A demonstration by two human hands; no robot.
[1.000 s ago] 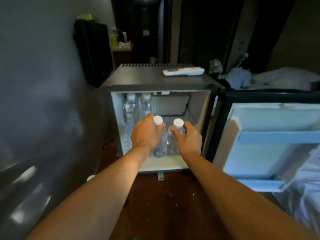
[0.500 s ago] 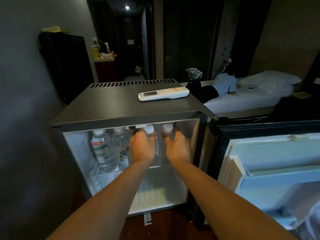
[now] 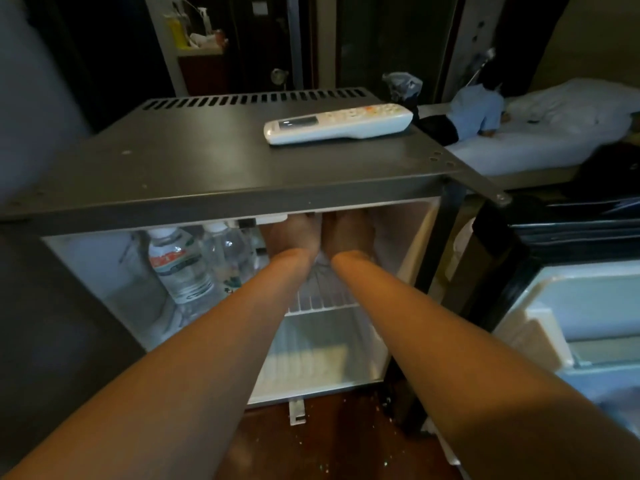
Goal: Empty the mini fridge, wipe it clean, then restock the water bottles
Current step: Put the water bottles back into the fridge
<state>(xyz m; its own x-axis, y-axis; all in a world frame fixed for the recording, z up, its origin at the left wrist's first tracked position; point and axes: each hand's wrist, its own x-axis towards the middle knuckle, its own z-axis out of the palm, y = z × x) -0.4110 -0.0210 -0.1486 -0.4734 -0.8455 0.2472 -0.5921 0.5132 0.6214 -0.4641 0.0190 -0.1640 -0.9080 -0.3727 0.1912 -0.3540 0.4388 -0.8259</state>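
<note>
- Both hands are reaching deep into the open mini fridge [image 3: 221, 199], side by side at the top of the cavity, and whether they are closing on anything cannot be told, because the fingers are lying hidden behind the fridge's top edge.
- Left hand [image 3: 294, 235] is sitting just left of the right hand [image 3: 348, 233], the two nearly touching, with both bare forearms stretching in from the near edge.
- Something pale and clear is showing between the wrists, too blurred to name.
- Two water bottles [image 3: 180, 265] are standing upright on the wire shelf [image 3: 318, 303] at the left of the cavity, just beside the left forearm; the nearer one is wearing a label with red and dark bands.
- Below the shelf, the lower part of the fridge is glowing white.
- On the dark metal top of the fridge, a white remote control [image 3: 337, 123] is lying flat toward the far right.
- Fridge door [image 3: 568, 306] is hanging open at the right, its pale inner shelves facing left.
- Beyond it, at the far right, a bed [image 3: 540, 147] with white sheets is showing.
- Near the fridge's base, the dark wooden floor [image 3: 343, 441] is showing small pale specks.
</note>
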